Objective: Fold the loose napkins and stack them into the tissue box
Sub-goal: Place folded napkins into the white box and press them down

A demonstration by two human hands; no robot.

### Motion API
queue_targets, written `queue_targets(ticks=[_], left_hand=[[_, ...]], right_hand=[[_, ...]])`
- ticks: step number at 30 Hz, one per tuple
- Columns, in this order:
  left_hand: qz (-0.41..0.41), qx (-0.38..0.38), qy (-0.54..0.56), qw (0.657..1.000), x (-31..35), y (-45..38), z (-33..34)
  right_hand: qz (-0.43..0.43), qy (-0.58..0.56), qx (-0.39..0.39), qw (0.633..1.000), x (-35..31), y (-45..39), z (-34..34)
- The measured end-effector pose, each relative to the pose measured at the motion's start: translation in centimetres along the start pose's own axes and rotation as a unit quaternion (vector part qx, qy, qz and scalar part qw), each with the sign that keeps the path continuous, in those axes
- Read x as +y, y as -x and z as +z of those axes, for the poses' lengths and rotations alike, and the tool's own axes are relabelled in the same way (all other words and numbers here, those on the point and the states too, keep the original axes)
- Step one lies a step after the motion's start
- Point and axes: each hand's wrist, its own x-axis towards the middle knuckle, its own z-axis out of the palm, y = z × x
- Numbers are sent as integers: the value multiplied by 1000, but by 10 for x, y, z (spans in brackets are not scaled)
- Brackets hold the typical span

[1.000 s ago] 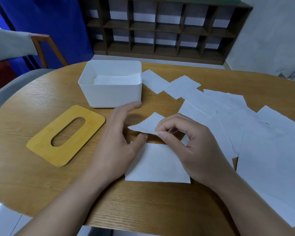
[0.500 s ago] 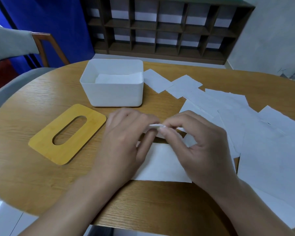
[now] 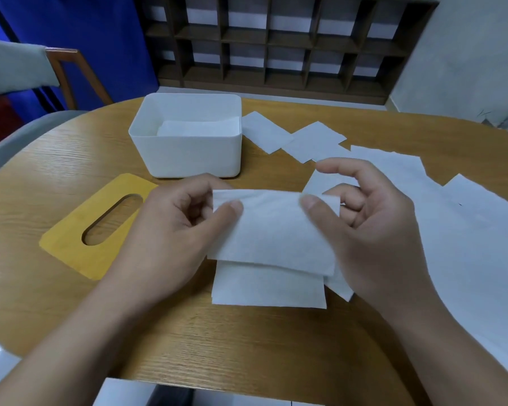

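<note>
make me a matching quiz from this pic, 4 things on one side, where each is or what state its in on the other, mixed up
Things:
1. folded napkin
2. box
3. lid
4. loose napkins

States:
a. flat on the table, left of the hands
b. spread over the table's right side
c. pinched by both hands
d. open, with napkins inside

Pairs: 1-c, 2-d, 3-a, 4-b

Two bare forearms, no sleeves in view up to the picture's lower edge. Left hand (image 3: 162, 232) and right hand (image 3: 373, 230) without rings, watch, bracelet or glove. Short, unpainted nails on both thumbs. Fingers (image 3: 332, 167) bare as well.
</note>
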Motion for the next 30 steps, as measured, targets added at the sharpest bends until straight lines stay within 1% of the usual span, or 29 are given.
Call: queue_targets(ticks=[1,3,5,8,11,13,14,16,19,21,24,26,30], left_hand=[[-13,-11,2,1000,0,0,1],[-36,-34,-16,999,-1,2,2],[-48,-50,-57,996,-3,3,2],[-49,-64,-129,988,-2,7,2],[-58,-90,-223,969,-1,10,3],[-62,-103,-289,950,-2,9,4],[-62,-104,-300,946,-3,9,4],[-49,-98,-295,949,-4,9,1],[-31,-88,-252,963,-2,9,-3],[-30,-113,-264,957,0,9,-4],[-46,-187,-330,924,3,11,-1],[-60,-203,-347,914,4,11,1],[-77,-196,-337,918,5,10,5]], right_hand=[[2,15,-6,1000,3,0,-1],[12,60,-45,997,8,0,-4],[10,124,-86,989,11,1,-5],[-13,226,-106,968,16,3,-3],[-28,296,-123,947,22,6,0],[-41,326,-115,937,27,6,-1],[-49,336,-104,935,28,6,-3],[-60,342,-85,934,29,4,-7],[-24,272,-85,958,26,2,-11],[0,250,-134,959,26,2,-12],[12,302,-238,923,25,4,-10],[22,325,-264,908,24,4,-8],[49,319,-289,901,20,1,-5]])
